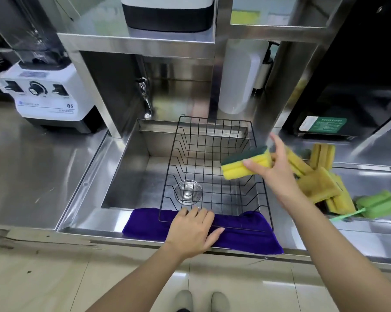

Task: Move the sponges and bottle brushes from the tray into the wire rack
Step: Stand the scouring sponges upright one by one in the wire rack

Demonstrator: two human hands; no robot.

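A black wire rack [212,136] sits over the steel sink, and nothing lies in it. My right hand [277,170] holds a yellow sponge with a green scouring side [241,166] above the rack's right edge. My left hand [193,226] rests palm down on the rack's front rim and the purple cloth. To the right, a steel tray [370,176] holds several worn yellow sponges [318,183] and a green bottle brush [379,204] with a thin green handle.
A purple cloth [246,235] drapes over the sink's front edge. A white blender [45,95] stands on the left counter. A tap [145,97] hangs behind the sink, with a white bottle [237,77] and a black machine [347,86] behind the tray.
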